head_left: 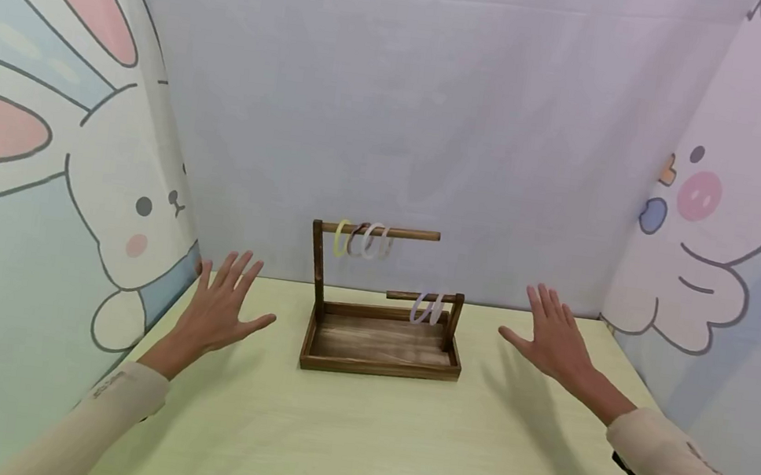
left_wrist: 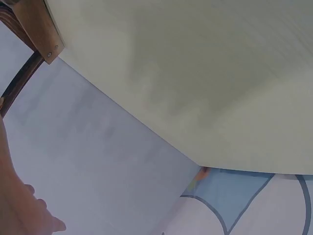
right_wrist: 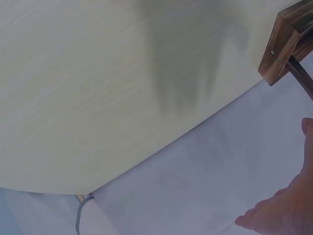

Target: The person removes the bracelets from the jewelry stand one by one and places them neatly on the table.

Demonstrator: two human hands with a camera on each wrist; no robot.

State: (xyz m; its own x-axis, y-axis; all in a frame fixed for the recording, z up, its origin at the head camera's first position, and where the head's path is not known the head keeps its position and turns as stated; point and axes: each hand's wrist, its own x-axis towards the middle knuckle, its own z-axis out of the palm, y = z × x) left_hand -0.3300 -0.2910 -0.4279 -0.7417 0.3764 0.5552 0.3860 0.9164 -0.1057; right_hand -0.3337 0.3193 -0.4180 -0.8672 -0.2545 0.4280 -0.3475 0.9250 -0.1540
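Note:
A dark wooden stand [head_left: 379, 367] with a shallow tray base sits at the middle of the table's far side. On its taller left bar hang several rings, among them a yellow ring [head_left: 341, 239] and a white ring [head_left: 370, 241]. Its lower right bar carries a lilac ring [head_left: 420, 308] and a pale ring [head_left: 437, 309]. My left hand [head_left: 216, 311] is held over the table left of the stand, fingers spread and straight, holding nothing. To the stand's right, my right hand [head_left: 553, 339] is likewise spread and holds nothing.
The pale yellow table [head_left: 355, 440] runs back to a plain light curtain [head_left: 410, 114]. A rabbit-print panel [head_left: 107, 196] borders the left side, and a cartoon-print panel [head_left: 728, 193] the right. Both wrist views catch a wooden end of the stand [left_wrist: 41, 32] [right_wrist: 281, 49].

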